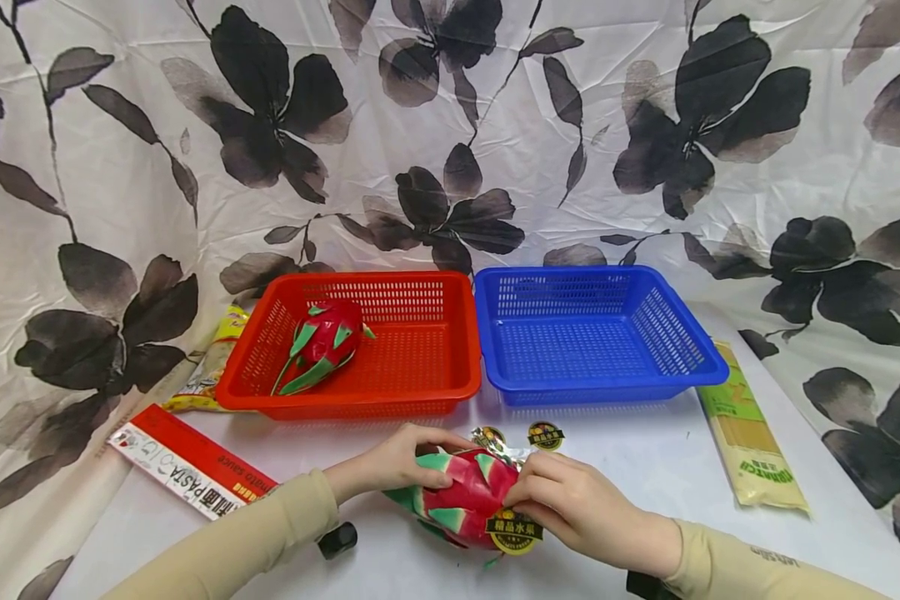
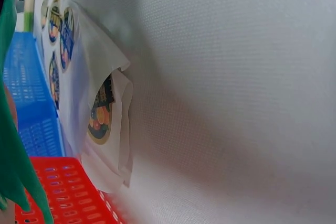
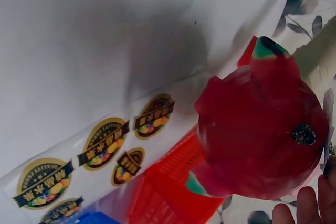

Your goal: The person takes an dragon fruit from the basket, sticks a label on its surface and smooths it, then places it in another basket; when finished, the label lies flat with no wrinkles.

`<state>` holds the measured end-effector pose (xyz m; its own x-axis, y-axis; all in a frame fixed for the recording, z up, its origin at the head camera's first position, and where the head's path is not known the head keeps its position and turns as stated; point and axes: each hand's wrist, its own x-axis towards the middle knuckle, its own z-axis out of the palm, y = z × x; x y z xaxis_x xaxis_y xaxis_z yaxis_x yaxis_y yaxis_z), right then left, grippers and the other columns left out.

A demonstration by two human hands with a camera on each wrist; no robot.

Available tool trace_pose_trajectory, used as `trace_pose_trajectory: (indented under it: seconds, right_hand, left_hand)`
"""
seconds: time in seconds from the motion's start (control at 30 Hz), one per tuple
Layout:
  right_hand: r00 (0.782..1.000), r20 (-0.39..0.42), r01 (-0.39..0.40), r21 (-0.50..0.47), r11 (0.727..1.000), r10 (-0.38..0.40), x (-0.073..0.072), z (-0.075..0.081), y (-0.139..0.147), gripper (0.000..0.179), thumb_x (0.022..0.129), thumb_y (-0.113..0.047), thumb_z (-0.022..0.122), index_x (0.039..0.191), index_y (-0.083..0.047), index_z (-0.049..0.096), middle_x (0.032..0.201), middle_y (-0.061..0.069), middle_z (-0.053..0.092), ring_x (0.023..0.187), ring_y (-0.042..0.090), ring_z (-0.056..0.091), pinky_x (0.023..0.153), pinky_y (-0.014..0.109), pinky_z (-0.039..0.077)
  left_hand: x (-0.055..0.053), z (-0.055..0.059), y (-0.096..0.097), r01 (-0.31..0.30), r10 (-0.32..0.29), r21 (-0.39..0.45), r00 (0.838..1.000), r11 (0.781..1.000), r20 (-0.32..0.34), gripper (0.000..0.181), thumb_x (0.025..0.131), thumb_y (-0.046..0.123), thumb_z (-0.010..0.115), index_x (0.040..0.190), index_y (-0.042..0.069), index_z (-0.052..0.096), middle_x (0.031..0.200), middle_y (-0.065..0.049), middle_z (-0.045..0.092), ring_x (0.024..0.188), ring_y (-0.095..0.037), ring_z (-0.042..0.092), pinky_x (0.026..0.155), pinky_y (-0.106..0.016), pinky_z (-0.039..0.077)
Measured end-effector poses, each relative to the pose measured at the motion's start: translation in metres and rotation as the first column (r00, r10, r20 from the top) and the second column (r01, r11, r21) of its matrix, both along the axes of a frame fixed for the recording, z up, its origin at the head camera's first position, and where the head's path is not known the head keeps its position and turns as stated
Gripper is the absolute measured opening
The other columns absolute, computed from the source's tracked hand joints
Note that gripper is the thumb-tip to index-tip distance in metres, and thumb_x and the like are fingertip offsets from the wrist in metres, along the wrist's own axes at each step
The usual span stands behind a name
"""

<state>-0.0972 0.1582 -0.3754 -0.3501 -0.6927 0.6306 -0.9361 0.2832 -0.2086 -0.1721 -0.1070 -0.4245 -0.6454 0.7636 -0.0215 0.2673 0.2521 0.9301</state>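
Note:
A red dragon fruit [image 1: 468,492] with green-tipped scales lies near the front of the table, its dark end spot facing the camera in the right wrist view. My left hand [image 1: 412,460] grips it from the upper left, thumb across its skin. At its right side my right hand [image 1: 570,500] pinches a round black-and-gold sticker [image 1: 514,530], which overlaps the fruit's lower right. The sticker's thin edge shows beside the fruit in the right wrist view. Just behind the fruit lies a sheet of similar stickers [image 3: 103,142], partly hidden from the head view and curled up in the left wrist view.
A red basket [image 1: 367,407] at the back left holds another dragon fruit [image 1: 332,337]. Beside it stands a blue basket [image 1: 607,392]. A red-and-white pasta box [image 1: 191,462] and a yellow packet [image 1: 213,367] lie left; a green-and-yellow noodle pack [image 1: 753,433] lies right.

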Motion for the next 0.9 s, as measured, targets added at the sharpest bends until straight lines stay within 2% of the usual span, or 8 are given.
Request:
trace_pose_trajectory:
  seconds: [0.3, 0.4, 0.5, 0.63, 0.9]
  right_hand:
    - [0.998, -0.054, -0.038, -0.046, 0.998, 0.036, -0.0006, 0.0048, -0.0027, 0.011, 0.094, -0.018, 0.053, 0.093, -0.016, 0.064, 0.087, -0.008, 0.055, 0.080, 0.003, 0.052, 0.074, 0.012, 0.045]
    - [0.998, -0.057, -0.039, -0.047, 0.998, 0.036, -0.0006, 0.0058, -0.0034, 0.010, 0.093, -0.018, 0.054, 0.094, -0.016, 0.064, 0.087, -0.008, 0.055, 0.080, 0.003, 0.052, 0.074, 0.013, 0.045]
    - [0.998, -0.051, -0.035, -0.039, 0.999, 0.033, -0.0008, 0.0064, -0.0035, 0.008, 0.091, -0.017, 0.057, 0.094, -0.016, 0.064, 0.087, -0.007, 0.055, 0.080, 0.003, 0.052, 0.075, 0.013, 0.045]
    - [0.999, -0.033, -0.024, -0.013, 1.000, 0.024, -0.0006, 0.0059, -0.0025, 0.007, 0.088, -0.016, 0.061, 0.094, -0.016, 0.064, 0.088, -0.007, 0.054, 0.081, 0.004, 0.053, 0.077, 0.014, 0.046]
    - [0.999, -0.031, -0.022, 0.003, 1.000, 0.023, -0.0025, 0.0034, -0.0015, 0.007, 0.088, -0.016, 0.061, 0.094, -0.016, 0.064, 0.088, -0.007, 0.054, 0.081, 0.004, 0.052, 0.077, 0.013, 0.045]
  left_hand:
    - [-0.0014, 0.0034, -0.0016, -0.043, 0.041, -0.064, 0.999, 0.997, -0.031, 0.046, 0.081, 0.030, 0.069, 0.123, 0.016, 0.060, 0.118, -0.005, 0.062, 0.100, -0.014, 0.055, 0.082, -0.026, 0.050]
    - [-0.0010, 0.0045, -0.0014, -0.046, 0.043, -0.073, 0.998, 0.996, -0.050, 0.045, 0.081, 0.031, 0.069, 0.123, 0.016, 0.060, 0.118, -0.004, 0.063, 0.100, -0.013, 0.055, 0.083, -0.025, 0.048]
    - [-0.0007, 0.0061, 0.0006, -0.049, 0.045, -0.096, 0.998, 0.994, -0.041, 0.045, 0.081, 0.030, 0.069, 0.123, 0.017, 0.060, 0.119, -0.003, 0.062, 0.101, -0.014, 0.054, 0.083, -0.025, 0.048]
    - [-0.0008, 0.0053, 0.0038, -0.041, 0.038, -0.105, 0.999, 0.994, -0.023, 0.044, 0.082, 0.028, 0.069, 0.123, 0.018, 0.060, 0.120, -0.003, 0.062, 0.102, -0.015, 0.054, 0.081, -0.025, 0.049]
    - [-0.0002, 0.0042, 0.0078, -0.018, 0.015, -0.087, 0.999, 0.996, -0.038, 0.044, 0.081, 0.032, 0.069, 0.123, 0.020, 0.060, 0.121, -0.001, 0.062, 0.104, -0.012, 0.053, 0.083, -0.024, 0.048]
